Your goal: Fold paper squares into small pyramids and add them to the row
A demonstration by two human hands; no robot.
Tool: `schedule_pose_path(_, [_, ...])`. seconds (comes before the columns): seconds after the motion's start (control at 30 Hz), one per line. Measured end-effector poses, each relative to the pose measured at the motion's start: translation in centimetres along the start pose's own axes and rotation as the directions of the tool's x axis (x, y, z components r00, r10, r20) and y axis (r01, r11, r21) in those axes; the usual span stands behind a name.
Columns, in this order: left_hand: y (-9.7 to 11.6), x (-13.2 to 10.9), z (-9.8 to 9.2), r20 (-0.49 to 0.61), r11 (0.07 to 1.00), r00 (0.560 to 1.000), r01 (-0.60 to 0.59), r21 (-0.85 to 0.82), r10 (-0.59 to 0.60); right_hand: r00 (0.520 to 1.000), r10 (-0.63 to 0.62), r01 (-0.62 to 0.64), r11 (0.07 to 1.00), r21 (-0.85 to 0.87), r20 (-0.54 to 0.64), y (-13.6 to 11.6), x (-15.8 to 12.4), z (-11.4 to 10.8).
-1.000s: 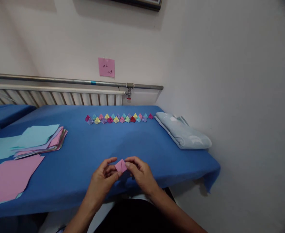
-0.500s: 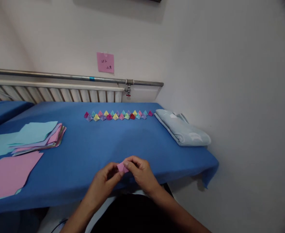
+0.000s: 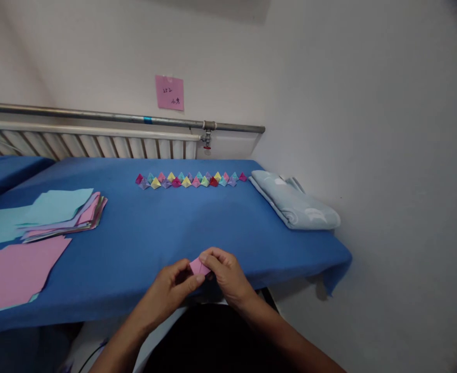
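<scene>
A small folded piece of pink paper (image 3: 199,267) is pinched between my two hands, above the near edge of the blue-covered table (image 3: 154,228). My left hand (image 3: 176,282) grips its left and lower side with thumb and fingers. On the right, my right hand (image 3: 226,272) has its thumb and fingertips closed on the upper right part. A crease line shows on the paper's face; its underside is hidden by the fingers. Farther back stand several small folded paper pieces (image 3: 186,182) in many colours, set close together in two staggered rows.
To the left lie a stack of coloured paper (image 3: 61,207) and pink sheets (image 3: 18,269). A folded light-blue blanket (image 3: 294,199) rests at the right end by the wall. Behind the table run a metal pipe (image 3: 108,115) and a radiator (image 3: 127,148); a pink note (image 3: 169,93) is on the wall.
The view has tilted down slightly. More of the pink paper's face shows between my hands, and my left thumb has shifted a little to the right along its lower edge.
</scene>
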State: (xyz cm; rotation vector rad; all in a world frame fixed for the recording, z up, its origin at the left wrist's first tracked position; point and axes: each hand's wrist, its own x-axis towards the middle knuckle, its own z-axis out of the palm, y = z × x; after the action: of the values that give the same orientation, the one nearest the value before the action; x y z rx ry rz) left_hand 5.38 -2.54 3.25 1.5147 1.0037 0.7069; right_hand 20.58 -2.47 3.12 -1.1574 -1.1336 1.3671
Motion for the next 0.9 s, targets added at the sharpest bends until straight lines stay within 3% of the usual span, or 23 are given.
schedule_pose_path(0.2, [0.2, -0.1, 0.2, -0.079, 1.000, 0.997, 0.017, 0.026, -0.015, 1.000, 0.020, -0.020, 1.000, 0.007, -0.006, 0.2, -0.2, 0.2])
schedule_pose_path(0.33, [-0.2, -0.3, 0.1, -0.038, 0.997, 0.996, 0.077, -0.012, -0.077, 1.000, 0.013, -0.014, 0.998, -0.061, -0.022, 0.3, 0.0, 0.1])
schedule_pose_path(0.5, [-0.5, -0.2, 0.1, -0.035, 0.999, 0.999, 0.040, -0.013, -0.040, 1.000, 0.012, -0.013, 0.997, -0.070, -0.023, 0.5, 0.4, -0.2])
schedule_pose_path(0.7, [0.2, 0.0, -0.4, 0.029, 0.992, 0.994, 0.111, -0.057, -0.109, 1.000, -0.016, 0.019, 0.990, -0.139, 0.023, 0.5, 0.4, -0.3])
schedule_pose_path(0.9, [0.7, 0.2, -0.5, -0.079, 0.989, 0.988, 0.129, -0.071, -0.135, 0.997, 0.031, -0.021, 0.992, -0.128, 0.075, 0.2, 0.4, -0.3])
